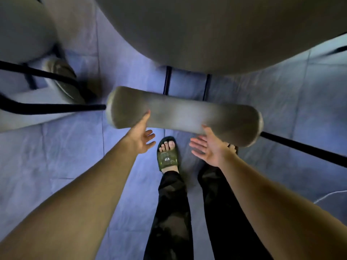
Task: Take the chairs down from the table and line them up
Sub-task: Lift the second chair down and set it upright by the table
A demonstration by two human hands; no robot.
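A chair stands right in front of me, seen from above. Its grey padded backrest (184, 117) lies across the middle of the view, and its wide grey seat (216, 29) fills the top. Two black rods (167, 81) join the backrest to the seat. My left hand (141, 139) is under the backrest's left part, fingers spread and only the thumb touching the pad. My right hand (207, 147) is under the right part, palm up and open, its thumb against the pad. A second grey chair (20, 30) stands at the left with its backrest (62, 79) turned towards me.
Black metal bars (56, 107) of the left chair reach to the centre backrest, and another black bar (304, 149) runs off to the right. My foot in a dark green sandal (167, 156) stands on the blue-grey tiled floor (65, 152). A white cable (330, 195) lies at the right.
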